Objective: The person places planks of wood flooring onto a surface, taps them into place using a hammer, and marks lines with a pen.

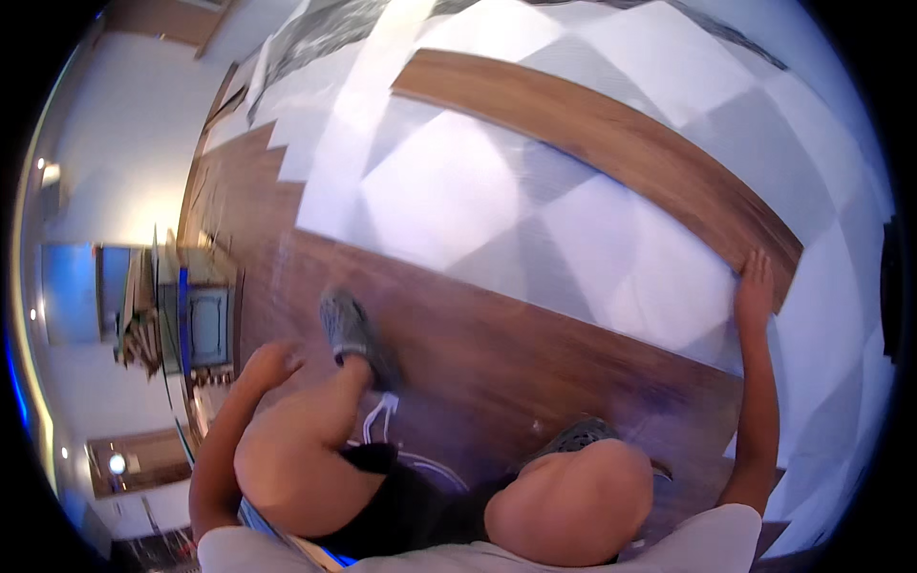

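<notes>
My right hand (757, 279) rests on the near right end of a long wood-look plank (583, 119), fingers stretched out over it. The plank lies diagonally on checkered white-and-grey underlay sheets (439, 181). My left hand (275, 361) is beside my left knee, over the brown laid flooring (506, 334), slightly blurred, its fingers unclear. My feet are in grey perforated clogs (344, 320), my legs bent, with white cord or tubing (382, 411) between them.
At left stand a cluttered pile of boards (143, 315) and a pale blue panelled cabinet (208, 325) near a white wall (115, 162). Crumpled grey sheeting (296, 48) lies along the far side. The laid flooring has a stepped edge against the underlay at upper left.
</notes>
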Tool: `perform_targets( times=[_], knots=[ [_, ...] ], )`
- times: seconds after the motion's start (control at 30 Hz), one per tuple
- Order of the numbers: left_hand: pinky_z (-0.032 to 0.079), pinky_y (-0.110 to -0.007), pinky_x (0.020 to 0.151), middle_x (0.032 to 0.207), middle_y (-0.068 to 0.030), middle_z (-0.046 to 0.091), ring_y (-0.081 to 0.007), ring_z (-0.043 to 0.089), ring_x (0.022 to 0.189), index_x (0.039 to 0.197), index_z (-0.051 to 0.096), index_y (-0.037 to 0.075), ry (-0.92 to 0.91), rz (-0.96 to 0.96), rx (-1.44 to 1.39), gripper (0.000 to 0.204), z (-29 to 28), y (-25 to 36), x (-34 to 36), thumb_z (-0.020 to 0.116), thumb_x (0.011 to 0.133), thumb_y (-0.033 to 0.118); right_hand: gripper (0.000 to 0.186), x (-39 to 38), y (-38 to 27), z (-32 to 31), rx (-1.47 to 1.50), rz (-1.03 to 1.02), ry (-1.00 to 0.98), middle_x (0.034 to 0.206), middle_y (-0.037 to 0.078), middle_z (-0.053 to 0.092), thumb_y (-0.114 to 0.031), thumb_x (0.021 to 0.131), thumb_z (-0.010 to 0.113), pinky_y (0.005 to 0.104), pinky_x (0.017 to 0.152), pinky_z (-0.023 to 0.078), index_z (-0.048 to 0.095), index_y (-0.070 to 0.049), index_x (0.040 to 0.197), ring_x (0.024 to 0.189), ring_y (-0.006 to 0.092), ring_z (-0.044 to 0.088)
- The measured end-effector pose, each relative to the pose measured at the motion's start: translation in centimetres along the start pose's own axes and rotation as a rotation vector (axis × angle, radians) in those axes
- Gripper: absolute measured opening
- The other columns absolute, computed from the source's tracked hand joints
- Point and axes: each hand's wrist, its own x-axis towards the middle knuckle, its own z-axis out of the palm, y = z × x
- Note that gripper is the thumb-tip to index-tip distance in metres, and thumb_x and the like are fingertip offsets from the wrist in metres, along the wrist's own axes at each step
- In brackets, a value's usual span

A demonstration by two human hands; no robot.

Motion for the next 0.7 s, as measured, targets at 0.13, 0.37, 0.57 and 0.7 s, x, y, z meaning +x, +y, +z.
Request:
perform_targets(
  times=[0.13, 0.37, 0.57, 0.7],
  knots=[
    [0.051, -0.048, 0.094, 0.115, -0.0198, 0.07, -0.0383, 0.065, 0.109, 0.123, 0.067, 0.005, 0.105, 0.067, 0.013, 0.046, 1.6, -1.8, 5.1, 0.069, 0.09, 0.037, 0.054, 0.3, 0.6, 1.3, -0.11, -0.041, -0.074, 0.157, 0.021, 0.04, -0.006, 0.098, 0.044, 0.0447, 0.113, 0.04, 0.039, 0.002, 0.151, 0.146, 0.0346, 0.039],
    [0.052, -0.047, 0.091, 0.113, -0.0187, 0.071, -0.039, 0.065, 0.105, 0.123, 0.068, 0.006, 0.118, 0.169, -0.142, 0.044, 3.9, -4.8, 15.7, 0.07, 0.09, 0.035, 0.052, -0.2, 0.9, -3.7, -0.175, -0.234, -0.136, 0.152, 0.025, 0.044, -0.002, 0.097, 0.044, 0.0442, 0.111, 0.042, 0.04, 0.007, 0.148, 0.141, 0.0379, 0.044],
    [0.05, -0.041, 0.095, 0.116, -0.0179, 0.071, -0.031, 0.067, 0.107, 0.124, 0.067, 0.002, 0.229, 0.473, -0.636, 0.047, -1.3, -1.6, 31.8, 0.062, 0.096, 0.039, 0.057, -5.7, -2.7, -10.4, -0.207, -0.237, -0.12, 0.155, 0.024, 0.041, 0.0, 0.096, 0.044, 0.0458, 0.109, 0.044, 0.035, 0.005, 0.152, 0.138, 0.0396, 0.046],
    [0.053, -0.033, 0.09, 0.11, -0.0143, 0.07, -0.0187, 0.066, 0.097, 0.132, 0.059, -0.006, -0.064, 0.647, -1.153, 0.05, -5.4, 8.6, 41.3, 0.064, 0.099, 0.031, 0.057, -10.9, -9.4, -19.1, -0.161, -0.097, -0.32, 0.156, 0.021, 0.042, -0.005, 0.098, 0.044, 0.0468, 0.111, 0.041, 0.036, 0.0, 0.154, 0.138, 0.0385, 0.046]
  ],
)
